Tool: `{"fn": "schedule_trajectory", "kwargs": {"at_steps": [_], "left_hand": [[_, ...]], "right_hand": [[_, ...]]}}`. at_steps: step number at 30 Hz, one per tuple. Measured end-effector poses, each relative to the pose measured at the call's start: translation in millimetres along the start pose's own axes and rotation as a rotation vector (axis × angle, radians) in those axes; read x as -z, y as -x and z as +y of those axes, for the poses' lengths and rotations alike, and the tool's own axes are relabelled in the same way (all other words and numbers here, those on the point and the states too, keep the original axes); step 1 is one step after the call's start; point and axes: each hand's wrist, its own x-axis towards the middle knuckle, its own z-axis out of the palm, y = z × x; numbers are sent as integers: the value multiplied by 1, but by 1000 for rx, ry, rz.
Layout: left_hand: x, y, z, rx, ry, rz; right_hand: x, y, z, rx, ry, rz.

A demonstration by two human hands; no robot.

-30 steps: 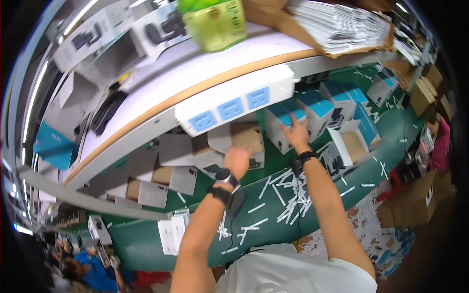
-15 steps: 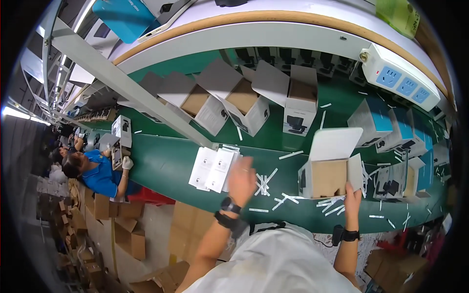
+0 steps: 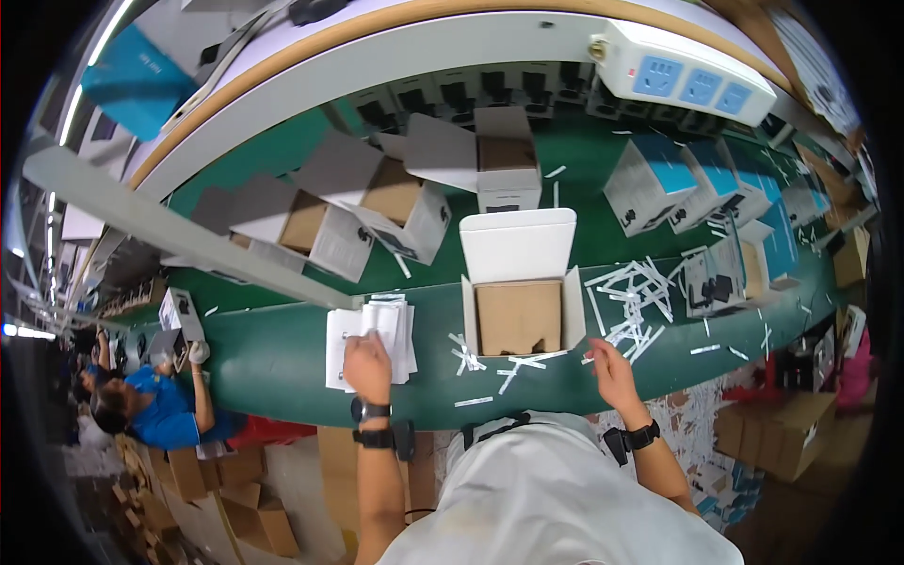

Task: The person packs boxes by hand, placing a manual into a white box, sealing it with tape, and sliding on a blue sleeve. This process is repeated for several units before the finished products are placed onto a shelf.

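An open white box point(image 3: 523, 240) with its lid raised stands in front of me, a brown cardboard insert point(image 3: 518, 318) filling it. My left hand point(image 3: 367, 365) is on a pile of white printed leaflets point(image 3: 400, 325) to the left of the box. Its fingers are curled, pinching at the top leaflet, and the tips are partly hidden. Just off the box's right front corner is my right hand point(image 3: 614, 375), empty, with its fingers apart.
White paper strips point(image 3: 631, 292) lie scattered around the box. Several open boxes point(image 3: 395, 193) line the back left; blue-topped boxes point(image 3: 650, 179) stand right. A white metal post point(image 3: 188, 226) slants down by the leaflets. A power strip point(image 3: 687, 75) hangs above. A co-worker point(image 3: 155, 405) sits far left.
The view has swung right and the box now faces me squarely. My right hand has let go of the box. My left hand has come down onto the leaflets.
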Motion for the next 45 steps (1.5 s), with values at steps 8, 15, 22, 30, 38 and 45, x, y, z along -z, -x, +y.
{"fn": "schedule_trajectory", "kwargs": {"at_steps": [8,15,22,30,38,45], "left_hand": [[103,2,160,-513,861,774],[80,-7,161,-428,680,263],[55,-11,151,-518,755,363],[68,2,144,-509,634,440],[76,12,149,-585,471,314],[80,11,167,-579,510,326]], "right_hand": [[-17,38,21,-76,116,-177],[3,30,9,-87,141,-162],[1,7,-20,-58,59,-67],[4,-1,-35,14,40,-122],[17,5,-78,9,-33,-278],[-23,-16,-172,214,-306,-542]]}}
